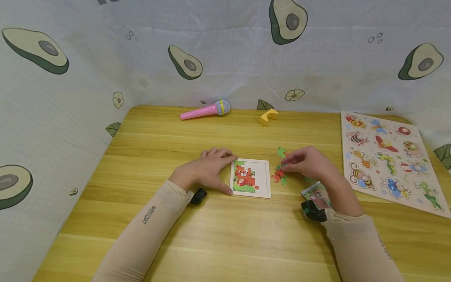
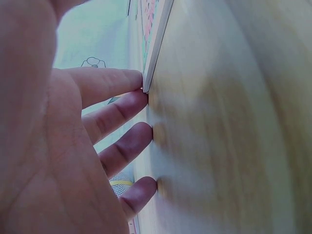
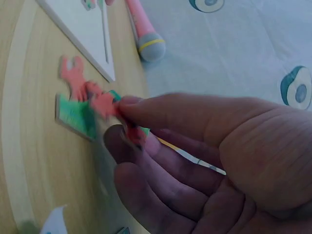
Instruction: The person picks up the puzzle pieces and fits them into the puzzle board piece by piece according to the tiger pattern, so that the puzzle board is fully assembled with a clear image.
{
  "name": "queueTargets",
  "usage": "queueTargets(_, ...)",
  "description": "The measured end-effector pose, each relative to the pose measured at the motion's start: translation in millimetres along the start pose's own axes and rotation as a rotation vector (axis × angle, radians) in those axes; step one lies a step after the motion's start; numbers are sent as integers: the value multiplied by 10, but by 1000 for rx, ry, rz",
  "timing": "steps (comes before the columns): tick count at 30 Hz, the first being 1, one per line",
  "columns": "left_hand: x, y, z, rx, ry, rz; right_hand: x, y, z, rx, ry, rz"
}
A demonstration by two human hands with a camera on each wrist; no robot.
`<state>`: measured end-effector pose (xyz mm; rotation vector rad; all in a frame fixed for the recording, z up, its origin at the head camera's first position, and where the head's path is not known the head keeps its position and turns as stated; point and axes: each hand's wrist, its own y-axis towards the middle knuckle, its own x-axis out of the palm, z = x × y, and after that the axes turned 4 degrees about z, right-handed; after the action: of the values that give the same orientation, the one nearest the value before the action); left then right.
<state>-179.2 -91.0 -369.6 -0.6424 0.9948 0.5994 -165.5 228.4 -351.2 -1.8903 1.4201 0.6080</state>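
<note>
A small white puzzle board [image 1: 263, 178] lies flat on the table, its left part filled with joined pieces showing an orange tiger [image 1: 245, 181]. My left hand [image 1: 211, 170] rests at the board's left side. Its thumb and index finger touch that edge, while the other fingertips are on the table in the left wrist view. To the right of the board, my right hand [image 1: 311, 164] pinches a red-and-green puzzle piece [image 3: 103, 105] between thumb and fingers. Another green-and-red loose piece [image 3: 75, 117] lies just beneath it. Part of the held piece is hidden by the fingers.
By my right wrist lies a small animal picture puzzle [image 1: 318, 196]. A large insect puzzle board [image 1: 394, 156] covers the right side. Along the back are a pink toy microphone [image 1: 204, 111] and a yellow arched block [image 1: 267, 117], before an avocado-print cloth [image 1: 229, 51].
</note>
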Motion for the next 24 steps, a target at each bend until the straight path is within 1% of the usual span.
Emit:
queueTargets(6,0,2,-1,1,4,-3,-21,-22,-36,8,64,-45)
queueTargets(13,-2,0,1,0,6,0,39,-39,-141,-25,142,-58)
queueTargets(16,0,0,-1,-1,9,0,113,-20,-193,-36,145,-78)
queueTargets(18,2,0,-3,-1,9,-1,167,-6,-224,-51,127,-90)
queueTargets(24,1,1,-5,5,4,-1,295,17,-280,-90,80,-84)
